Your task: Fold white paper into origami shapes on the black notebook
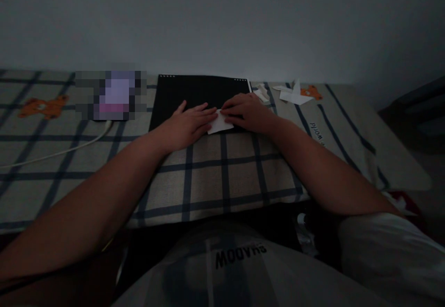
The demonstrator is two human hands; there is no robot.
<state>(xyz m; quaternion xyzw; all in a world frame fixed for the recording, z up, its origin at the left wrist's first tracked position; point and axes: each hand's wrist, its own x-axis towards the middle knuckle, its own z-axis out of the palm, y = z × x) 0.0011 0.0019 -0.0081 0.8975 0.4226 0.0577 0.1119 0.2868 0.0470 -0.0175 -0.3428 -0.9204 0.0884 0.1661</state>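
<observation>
A small white folded paper (219, 124) is seen at the centre of the frame, laid on the lower edge of a black board (194, 95) that rests on a checked cloth (222, 177). The left hand (187, 124) is placed flat, palm down, its fingers extended and held close together, their tips pressed on the left edge of the paper. The right hand (245, 112) is laid over the paper's right side, fingers bent and pressed together on it; whether anything is pinched beneath cannot be told. In the upper right of the frame, white folded paper shapes (294, 95) and a smaller pale piece (261, 94) are set on the cloth, well apart from the hands. An orange printed figure (43, 107) is noted on the cloth at upper left, a blurred-out object (111, 95) beside it, and a white cable (69, 148) is trailed below that. No holder with contents can be made out in the dim light
</observation>
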